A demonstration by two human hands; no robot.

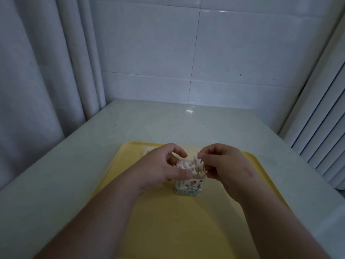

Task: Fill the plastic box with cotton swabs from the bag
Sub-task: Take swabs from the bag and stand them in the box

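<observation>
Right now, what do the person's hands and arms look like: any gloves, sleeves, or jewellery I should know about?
Both are bare. The left hand and right hand wear no gloves, and no rings show on the fingers in view. Neither wrist carries a watch or band. The forearms run uncovered to the bottom edge of the picture, so no sleeve is visible. The dim light hides finer detail.

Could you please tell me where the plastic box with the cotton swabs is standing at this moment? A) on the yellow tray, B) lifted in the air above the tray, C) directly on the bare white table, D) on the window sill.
A: the plastic box stands upright on the yellow tray, its base resting on the tray between the two hands, with cotton swabs sticking out of its top.
</observation>
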